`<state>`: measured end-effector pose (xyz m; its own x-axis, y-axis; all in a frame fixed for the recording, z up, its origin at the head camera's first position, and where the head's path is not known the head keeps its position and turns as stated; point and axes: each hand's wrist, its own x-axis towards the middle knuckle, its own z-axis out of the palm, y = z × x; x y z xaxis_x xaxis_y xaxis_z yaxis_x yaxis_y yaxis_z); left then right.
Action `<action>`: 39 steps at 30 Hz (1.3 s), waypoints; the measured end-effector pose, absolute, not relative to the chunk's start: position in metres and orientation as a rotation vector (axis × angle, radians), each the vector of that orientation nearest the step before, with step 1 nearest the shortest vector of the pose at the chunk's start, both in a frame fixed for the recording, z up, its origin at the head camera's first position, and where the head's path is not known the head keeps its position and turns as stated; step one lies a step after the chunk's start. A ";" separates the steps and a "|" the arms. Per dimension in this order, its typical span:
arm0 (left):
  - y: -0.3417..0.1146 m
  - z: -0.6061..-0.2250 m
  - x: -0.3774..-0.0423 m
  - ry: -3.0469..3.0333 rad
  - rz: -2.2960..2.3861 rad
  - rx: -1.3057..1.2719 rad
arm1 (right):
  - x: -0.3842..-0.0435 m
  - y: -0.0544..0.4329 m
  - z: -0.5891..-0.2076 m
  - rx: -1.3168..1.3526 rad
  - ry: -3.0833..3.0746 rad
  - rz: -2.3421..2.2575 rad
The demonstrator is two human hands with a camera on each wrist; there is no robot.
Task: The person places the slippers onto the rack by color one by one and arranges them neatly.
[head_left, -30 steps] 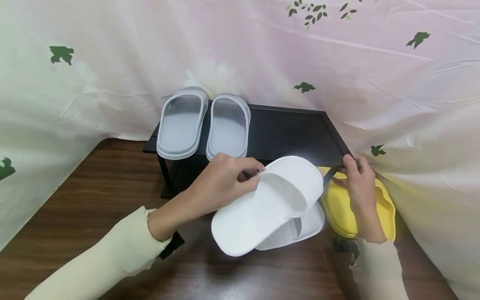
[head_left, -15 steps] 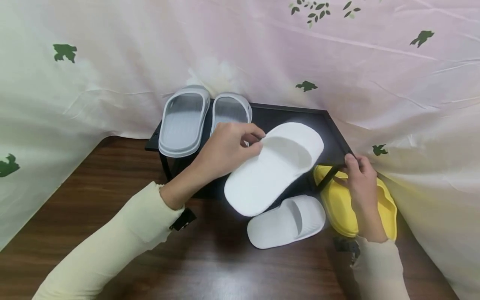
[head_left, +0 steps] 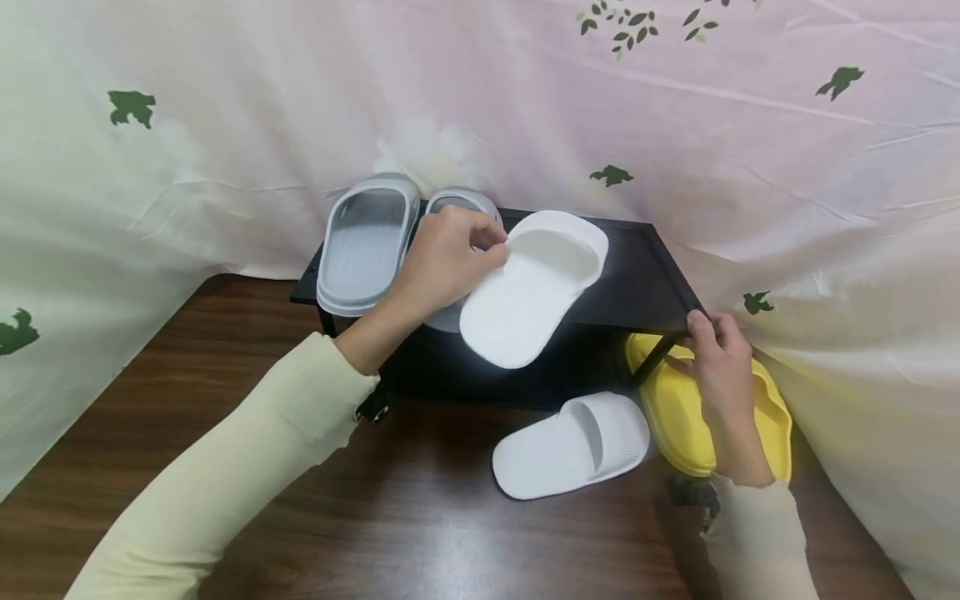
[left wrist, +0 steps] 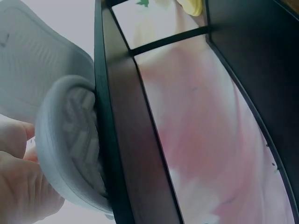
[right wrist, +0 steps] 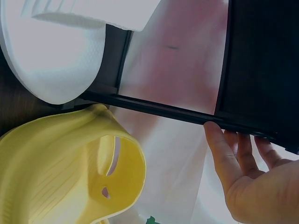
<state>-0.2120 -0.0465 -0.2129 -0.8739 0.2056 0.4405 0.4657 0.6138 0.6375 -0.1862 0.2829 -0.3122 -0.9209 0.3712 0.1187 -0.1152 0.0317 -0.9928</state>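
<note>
My left hand (head_left: 457, 254) pinches a white slide slipper (head_left: 525, 292) by its side edge. That slipper is tilted above the top shelf of a black shoe rack (head_left: 630, 275), overlapping its front edge in the head view. Two grey clogs (head_left: 362, 250) stand at the shelf's left end; the left hand and wrist partly cover the right one. In the left wrist view a grey clog (left wrist: 56, 144) sits at the shelf edge beside the fingers. My right hand (head_left: 723, 383) grips the rack's right front corner, fingertips (right wrist: 212, 128) on the black rail in the right wrist view.
The other white slide slipper (head_left: 573, 446) lies on the brown wooden table (head_left: 360, 517) before the rack. Yellow clogs (head_left: 682, 408) stand at the rack's right, under the right forearm. A patterned cloth (head_left: 300, 108) hangs behind and along both sides.
My left hand has raised the white slipper away from its mate, up and back over the shelf, then slightly left. The right hand has kept its grip on the rack corner.
</note>
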 end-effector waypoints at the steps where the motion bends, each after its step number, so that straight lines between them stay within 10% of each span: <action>1: -0.047 -0.212 -0.214 -2.524 -1.117 -0.532 | -0.186 0.283 -0.312 -0.259 -1.975 1.952; 39: -0.018 -0.198 -0.263 -2.670 -0.803 -0.326 | -0.187 0.281 -0.312 -0.287 -1.948 1.976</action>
<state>-0.2626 -0.0176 -0.1979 -0.9182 0.1211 0.3772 0.3091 0.8146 0.4908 -0.1867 0.2808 -0.3120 -0.9182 0.3834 0.0995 -0.1048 0.0070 -0.9945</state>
